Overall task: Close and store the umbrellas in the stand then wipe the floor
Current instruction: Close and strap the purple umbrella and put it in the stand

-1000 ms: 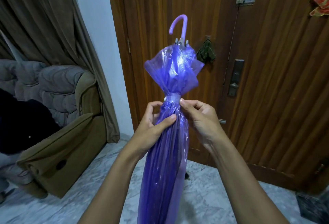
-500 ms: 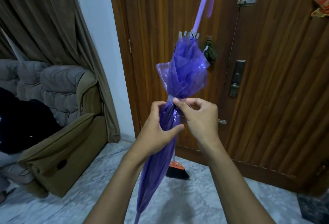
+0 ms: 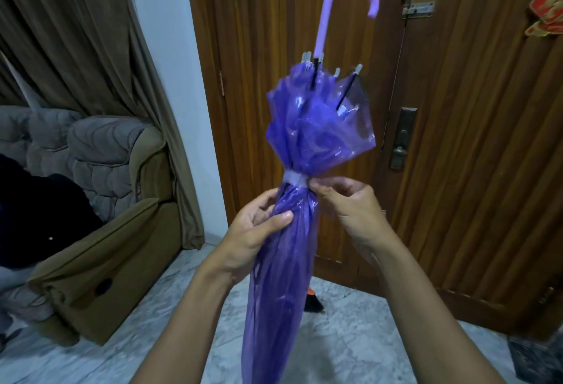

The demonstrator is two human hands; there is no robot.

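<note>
The folded purple umbrella [image 3: 286,277] stands handle-up before the wooden door [image 3: 457,185], the left hand [image 3: 253,231] curled round its canopy and the right hand [image 3: 350,210] pinching its pale strap [image 3: 294,181], with a brown armchair [image 3: 115,231] and curtain [image 3: 76,33] at left.

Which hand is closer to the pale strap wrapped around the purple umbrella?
Right. The right hand pinches the strap at its right edge; the left hand grips the umbrella just below the strap, not touching it.
</note>
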